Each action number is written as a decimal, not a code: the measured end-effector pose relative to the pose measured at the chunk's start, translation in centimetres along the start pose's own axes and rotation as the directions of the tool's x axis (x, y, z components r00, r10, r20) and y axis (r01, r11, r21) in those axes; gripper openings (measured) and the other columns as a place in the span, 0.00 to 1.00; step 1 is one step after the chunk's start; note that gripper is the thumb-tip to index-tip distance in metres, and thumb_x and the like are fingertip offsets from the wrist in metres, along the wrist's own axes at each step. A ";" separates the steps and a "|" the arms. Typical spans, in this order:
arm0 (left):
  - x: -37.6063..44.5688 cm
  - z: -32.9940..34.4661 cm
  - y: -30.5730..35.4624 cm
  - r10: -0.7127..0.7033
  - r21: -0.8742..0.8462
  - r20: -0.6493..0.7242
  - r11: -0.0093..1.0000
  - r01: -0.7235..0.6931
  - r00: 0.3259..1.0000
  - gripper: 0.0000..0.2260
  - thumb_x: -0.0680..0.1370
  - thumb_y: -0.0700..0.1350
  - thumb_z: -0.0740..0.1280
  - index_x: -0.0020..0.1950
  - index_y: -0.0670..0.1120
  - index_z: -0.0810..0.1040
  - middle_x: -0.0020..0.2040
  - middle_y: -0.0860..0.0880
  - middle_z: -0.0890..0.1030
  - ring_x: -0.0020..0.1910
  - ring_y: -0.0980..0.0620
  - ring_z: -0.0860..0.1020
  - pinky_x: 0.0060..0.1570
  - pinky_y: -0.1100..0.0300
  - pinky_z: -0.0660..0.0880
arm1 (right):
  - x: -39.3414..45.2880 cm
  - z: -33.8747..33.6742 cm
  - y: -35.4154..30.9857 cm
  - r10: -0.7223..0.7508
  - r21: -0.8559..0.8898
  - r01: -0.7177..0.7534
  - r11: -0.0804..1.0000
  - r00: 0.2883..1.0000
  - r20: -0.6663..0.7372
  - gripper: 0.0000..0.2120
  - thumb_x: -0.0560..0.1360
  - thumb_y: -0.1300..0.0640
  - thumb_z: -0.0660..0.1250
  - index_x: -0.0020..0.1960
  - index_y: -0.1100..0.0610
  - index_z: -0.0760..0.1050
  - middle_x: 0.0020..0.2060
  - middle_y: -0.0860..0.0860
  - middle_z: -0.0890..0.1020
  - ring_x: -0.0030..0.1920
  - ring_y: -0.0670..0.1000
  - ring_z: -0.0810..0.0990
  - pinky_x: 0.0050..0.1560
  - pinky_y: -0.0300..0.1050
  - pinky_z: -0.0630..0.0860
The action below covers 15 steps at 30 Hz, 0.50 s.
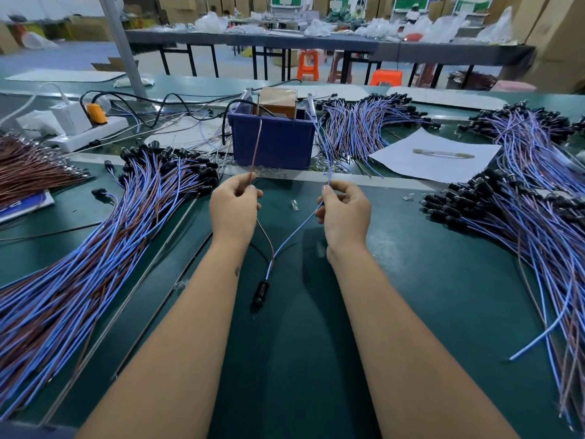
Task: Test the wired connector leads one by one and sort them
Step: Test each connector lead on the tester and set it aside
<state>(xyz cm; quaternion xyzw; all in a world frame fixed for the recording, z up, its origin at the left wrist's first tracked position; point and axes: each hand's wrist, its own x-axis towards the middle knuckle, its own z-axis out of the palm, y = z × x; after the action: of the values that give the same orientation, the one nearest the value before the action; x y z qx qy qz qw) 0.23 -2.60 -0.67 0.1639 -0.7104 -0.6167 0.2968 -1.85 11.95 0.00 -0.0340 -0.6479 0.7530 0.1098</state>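
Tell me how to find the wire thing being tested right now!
Start at the dark blue bin in the middle of the green table. Just in front, the left hand pinches a brown wire and the right hand a blue one. Both join one black connector, the only lead lying outside the piles.

A long grey table (316, 45) with orange stools (307, 65) beneath, cardboard boxes (557, 36) behind.

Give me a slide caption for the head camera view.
Left hand pinches the brown wire, right hand the blue wire, black connector dangling.
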 end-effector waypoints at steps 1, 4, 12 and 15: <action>0.0 0.0 0.0 -0.013 0.007 -0.005 1.000 0.013 1.000 0.11 0.79 0.37 0.61 0.58 0.44 0.79 0.38 0.51 0.80 0.31 0.58 0.75 0.29 0.71 0.70 | 0.1 0.0 0.0 0.000 -0.003 0.000 1.000 1.000 0.010 0.07 0.79 0.63 0.64 0.45 0.53 0.75 0.32 0.50 0.77 0.23 0.42 0.73 0.26 0.35 0.70; 0.0 -0.1 -0.1 -0.049 0.017 -0.031 0.999 0.049 0.998 0.09 0.79 0.40 0.62 0.55 0.45 0.80 0.33 0.52 0.80 0.27 0.58 0.75 0.31 0.66 0.71 | 0.4 0.2 -0.1 -0.009 -0.029 0.010 1.000 0.999 0.032 0.06 0.79 0.64 0.63 0.47 0.56 0.76 0.32 0.50 0.77 0.22 0.41 0.73 0.25 0.35 0.72; -1.1 0.3 0.7 0.184 0.064 0.042 0.980 -0.186 0.982 0.07 0.80 0.43 0.63 0.50 0.49 0.80 0.30 0.53 0.79 0.30 0.61 0.77 0.35 0.64 0.76 | 1.4 1.0 0.8 -0.009 -0.083 0.007 0.997 1.000 -0.023 0.05 0.78 0.64 0.63 0.48 0.56 0.77 0.32 0.50 0.78 0.23 0.42 0.73 0.28 0.38 0.72; -1.3 0.5 0.9 0.260 0.052 0.032 0.964 -0.261 0.965 0.07 0.80 0.42 0.63 0.47 0.52 0.79 0.31 0.52 0.78 0.29 0.61 0.77 0.35 0.65 0.76 | 1.8 1.7 1.1 -0.008 -0.121 -0.001 0.993 0.997 -0.074 0.05 0.77 0.62 0.64 0.47 0.55 0.77 0.35 0.52 0.80 0.28 0.47 0.76 0.37 0.48 0.79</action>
<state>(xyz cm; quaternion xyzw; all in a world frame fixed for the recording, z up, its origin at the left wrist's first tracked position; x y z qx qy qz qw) 1.03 -1.32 -0.09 0.0699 -0.7464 -0.5542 0.3618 -4.02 10.56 -0.63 -0.0673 -0.6879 0.7103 0.1331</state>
